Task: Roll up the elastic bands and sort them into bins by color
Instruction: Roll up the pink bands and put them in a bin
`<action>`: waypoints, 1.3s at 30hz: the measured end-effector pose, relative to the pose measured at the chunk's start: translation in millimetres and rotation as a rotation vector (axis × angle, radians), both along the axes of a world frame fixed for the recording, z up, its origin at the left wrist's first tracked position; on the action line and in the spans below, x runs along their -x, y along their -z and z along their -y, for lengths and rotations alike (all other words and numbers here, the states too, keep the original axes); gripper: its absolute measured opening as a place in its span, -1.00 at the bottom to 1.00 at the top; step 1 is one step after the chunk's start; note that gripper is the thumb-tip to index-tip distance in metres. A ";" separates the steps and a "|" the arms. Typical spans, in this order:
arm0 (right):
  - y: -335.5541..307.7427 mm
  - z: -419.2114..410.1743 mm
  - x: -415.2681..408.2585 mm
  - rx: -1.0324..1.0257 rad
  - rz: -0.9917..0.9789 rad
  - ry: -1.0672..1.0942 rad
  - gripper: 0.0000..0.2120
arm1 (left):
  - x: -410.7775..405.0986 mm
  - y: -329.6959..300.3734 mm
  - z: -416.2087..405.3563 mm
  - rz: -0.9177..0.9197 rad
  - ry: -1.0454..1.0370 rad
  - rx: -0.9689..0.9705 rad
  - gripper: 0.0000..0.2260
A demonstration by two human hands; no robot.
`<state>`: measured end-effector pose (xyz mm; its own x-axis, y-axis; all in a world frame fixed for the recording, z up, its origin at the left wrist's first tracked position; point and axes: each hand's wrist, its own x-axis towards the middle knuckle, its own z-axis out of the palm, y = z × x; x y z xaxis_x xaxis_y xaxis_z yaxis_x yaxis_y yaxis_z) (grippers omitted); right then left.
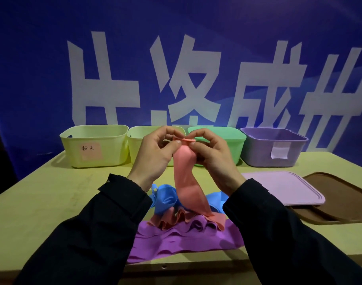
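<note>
Pink band [187, 182] is pinched at its top edge by both hands, left [155, 155] and right [212, 159], hanging to the yellow desk [52, 198]; bins are lined at twelve o'clock before a blue banner [42, 58].

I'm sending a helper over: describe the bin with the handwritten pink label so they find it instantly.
Along the table's far edge, under the blue banner, stand four bins in a row. Take the leftmost one, pale yellow. Its yellow neighbour shows no such label; only this bin carries a pink note with handwriting.
</note>
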<state>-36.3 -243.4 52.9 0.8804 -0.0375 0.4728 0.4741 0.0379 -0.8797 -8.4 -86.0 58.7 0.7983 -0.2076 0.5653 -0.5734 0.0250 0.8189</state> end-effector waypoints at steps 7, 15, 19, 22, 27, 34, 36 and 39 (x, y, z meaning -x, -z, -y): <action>3.0 5.9 2.1 0.072 -0.020 0.034 -0.97 | 1.6 7.6 -3.5 0.033 0.060 0.007 -0.84; 7.6 6.7 -1.8 0.095 -0.006 0.015 -0.87 | -0.7 19.1 -1.8 0.046 0.009 0.020 -0.83; 9.1 4.6 -1.8 0.114 0.077 0.038 -0.90 | -1.3 20.4 -1.1 0.010 -0.004 0.028 -0.86; 14.6 5.8 -2.8 0.107 0.040 0.034 -0.90 | -1.2 20.1 0.4 0.026 -0.023 0.012 -0.83; 13.6 7.6 -4.1 0.116 0.010 0.074 -0.87 | 1.4 25.9 -0.5 0.048 -0.016 0.044 -0.89; 19.9 4.9 -4.3 0.144 0.027 0.033 -0.89 | -1.0 35.6 -4.6 0.013 0.004 0.105 -0.84; 20.6 2.7 -5.4 0.160 0.029 0.042 -0.90 | -0.5 36.8 -4.4 0.025 -0.019 0.098 -0.81; 21.2 1.1 -7.3 0.238 0.030 0.056 -0.96 | -0.2 36.6 -7.6 0.027 -0.020 0.126 -0.81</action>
